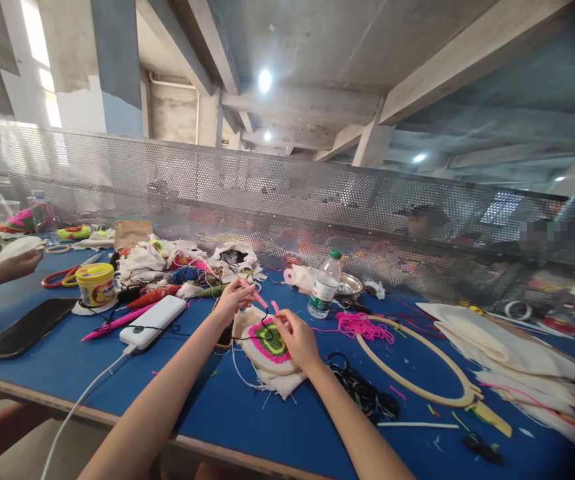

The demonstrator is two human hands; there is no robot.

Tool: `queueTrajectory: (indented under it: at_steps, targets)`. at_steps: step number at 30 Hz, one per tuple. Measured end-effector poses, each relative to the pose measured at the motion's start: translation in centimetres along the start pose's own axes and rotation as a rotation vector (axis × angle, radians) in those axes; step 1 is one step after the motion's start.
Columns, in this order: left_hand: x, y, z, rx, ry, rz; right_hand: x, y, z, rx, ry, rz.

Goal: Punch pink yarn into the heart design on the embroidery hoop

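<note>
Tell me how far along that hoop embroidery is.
Done: the small hoop shows a green centre ringed in pink. In hand: the left hand holds a pink tool and the right hand pinches black thread at the cloth. Left: white cloth shows around the pink; the big hoop is bare.

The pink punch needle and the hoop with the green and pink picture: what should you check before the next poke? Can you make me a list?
1. Left hand grips the pink punch needle: ok.
2. Right hand steadies the small embroidery hoop: ok.
3. Black yarn runs loose across the hoop, not snagged: cannot tell.
4. Hoop lies flat on the blue table: ok.
5. Water bottle stands capped and apart from the hoop: ok.
6. Needle tip threaded: cannot tell, too small.
</note>
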State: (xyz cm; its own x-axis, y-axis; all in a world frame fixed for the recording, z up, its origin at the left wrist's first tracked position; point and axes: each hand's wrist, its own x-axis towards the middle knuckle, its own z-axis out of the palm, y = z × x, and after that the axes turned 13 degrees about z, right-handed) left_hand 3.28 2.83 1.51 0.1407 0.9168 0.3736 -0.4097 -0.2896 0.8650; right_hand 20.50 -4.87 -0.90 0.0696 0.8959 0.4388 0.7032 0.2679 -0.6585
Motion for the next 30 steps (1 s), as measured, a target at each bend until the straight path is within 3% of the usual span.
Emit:
queueTrajectory:
  at_steps: [8,19,30]
  targets:
    - [0.1,-0.8,-0.6,0.059,-0.008,-0.004,-0.2,-0.1,0.7,-0.056,-0.075,0.016]
    - [0.3,0.0,-1.2,0.120,0.086,0.034,-0.5,-0.5,0.7,-0.101,-0.110,0.026]
    - [0.6,0.8,-2.1,0.150,0.107,-0.045,-0.6,-1.0,0.4,-0.065,-0.132,0.015]
